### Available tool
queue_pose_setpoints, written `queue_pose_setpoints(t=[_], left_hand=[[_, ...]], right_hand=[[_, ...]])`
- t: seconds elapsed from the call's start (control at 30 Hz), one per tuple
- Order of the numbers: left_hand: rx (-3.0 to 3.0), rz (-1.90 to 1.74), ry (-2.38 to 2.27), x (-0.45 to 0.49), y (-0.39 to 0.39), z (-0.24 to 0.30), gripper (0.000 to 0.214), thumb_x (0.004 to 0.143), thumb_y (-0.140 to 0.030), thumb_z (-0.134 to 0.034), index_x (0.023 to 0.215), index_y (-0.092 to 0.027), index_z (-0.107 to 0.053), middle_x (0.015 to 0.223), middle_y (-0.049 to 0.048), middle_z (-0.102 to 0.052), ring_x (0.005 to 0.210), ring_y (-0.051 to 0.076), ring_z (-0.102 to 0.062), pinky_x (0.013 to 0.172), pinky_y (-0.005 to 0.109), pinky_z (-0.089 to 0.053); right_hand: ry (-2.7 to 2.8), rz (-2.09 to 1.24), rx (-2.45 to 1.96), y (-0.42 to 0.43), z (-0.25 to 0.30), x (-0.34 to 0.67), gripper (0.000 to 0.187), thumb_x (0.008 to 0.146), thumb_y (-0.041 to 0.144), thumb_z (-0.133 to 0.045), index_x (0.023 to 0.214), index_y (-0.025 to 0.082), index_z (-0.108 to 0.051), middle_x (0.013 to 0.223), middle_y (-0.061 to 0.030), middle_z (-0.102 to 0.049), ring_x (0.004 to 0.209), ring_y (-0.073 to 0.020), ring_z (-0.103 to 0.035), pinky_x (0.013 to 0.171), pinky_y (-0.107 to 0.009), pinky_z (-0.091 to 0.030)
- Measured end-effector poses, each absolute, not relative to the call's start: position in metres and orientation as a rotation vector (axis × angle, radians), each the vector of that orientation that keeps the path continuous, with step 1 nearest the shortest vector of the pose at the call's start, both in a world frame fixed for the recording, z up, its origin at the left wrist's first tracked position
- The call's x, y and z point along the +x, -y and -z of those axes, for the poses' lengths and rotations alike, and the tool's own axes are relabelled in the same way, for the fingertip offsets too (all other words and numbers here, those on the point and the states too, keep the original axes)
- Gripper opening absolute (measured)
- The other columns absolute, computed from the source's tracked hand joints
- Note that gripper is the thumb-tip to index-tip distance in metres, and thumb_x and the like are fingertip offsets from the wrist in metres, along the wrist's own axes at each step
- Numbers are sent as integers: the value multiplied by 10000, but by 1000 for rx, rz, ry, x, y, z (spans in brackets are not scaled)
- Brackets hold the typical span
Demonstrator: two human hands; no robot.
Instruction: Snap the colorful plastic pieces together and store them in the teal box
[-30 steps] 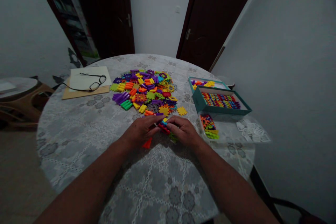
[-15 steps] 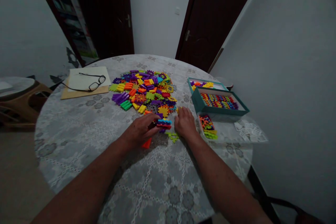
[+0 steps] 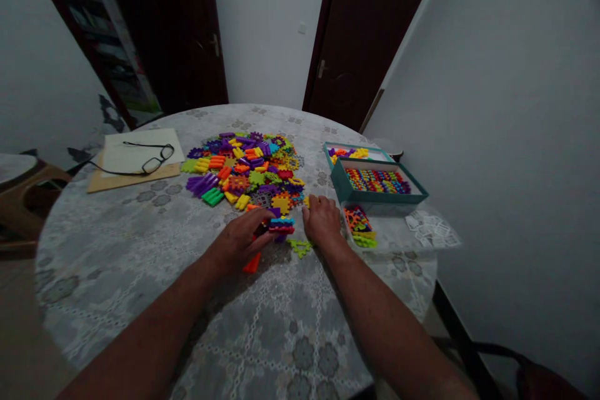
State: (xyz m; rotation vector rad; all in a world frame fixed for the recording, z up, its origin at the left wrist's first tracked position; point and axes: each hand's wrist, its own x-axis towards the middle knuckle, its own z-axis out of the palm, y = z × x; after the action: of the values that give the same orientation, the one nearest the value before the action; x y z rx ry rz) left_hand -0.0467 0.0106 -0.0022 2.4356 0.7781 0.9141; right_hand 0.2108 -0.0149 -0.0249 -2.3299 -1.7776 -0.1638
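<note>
My left hand pinches a small stack of joined plastic pieces, red and blue on top, just above the round table. My right hand lies palm down beside the stack, with its fingertips over a yellow piece at the near edge of a big heap of colourful toothed pieces. A light green piece lies flat between my hands. An orange piece pokes out under my left hand.
A teal box of small pieces and its lid stand at the right, with a clear tray in front and white paper slips beyond. Glasses rest on papers at the left. Dark doors stand behind.
My right hand has let go of the stack and moved forward and right to the edge of the heap. The left hand keeps hold of the stack. The view has shifted a little.
</note>
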Motion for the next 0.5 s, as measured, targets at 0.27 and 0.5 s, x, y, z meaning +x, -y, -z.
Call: queue_pose_setpoints(t=[0.27, 0.5], left_hand=[[2404, -929, -762, -48, -13, 5, 277, 1065, -408, -661, 1268, -222, -696, 1129, 89, -783, 953, 243, -756, 900, 371, -606], [2388, -921, -731, -46, -9, -2, 249, 1066, -348, -687, 1286, -232, -707, 1160, 79, -788, 984, 234, -753, 909, 349, -602]], right_hand=[[1767, 127, -2332, 29, 8, 210, 289, 1041, 284, -655, 1270, 116, -708, 1213, -233, -701, 1187, -361, -631, 1014, -448, -509], [1571, -782, -1499, 43, -4, 213, 294, 945, 293, -631, 1203, 223, -754, 1153, -75, -799, 1051, -239, -727, 955, -351, -562]])
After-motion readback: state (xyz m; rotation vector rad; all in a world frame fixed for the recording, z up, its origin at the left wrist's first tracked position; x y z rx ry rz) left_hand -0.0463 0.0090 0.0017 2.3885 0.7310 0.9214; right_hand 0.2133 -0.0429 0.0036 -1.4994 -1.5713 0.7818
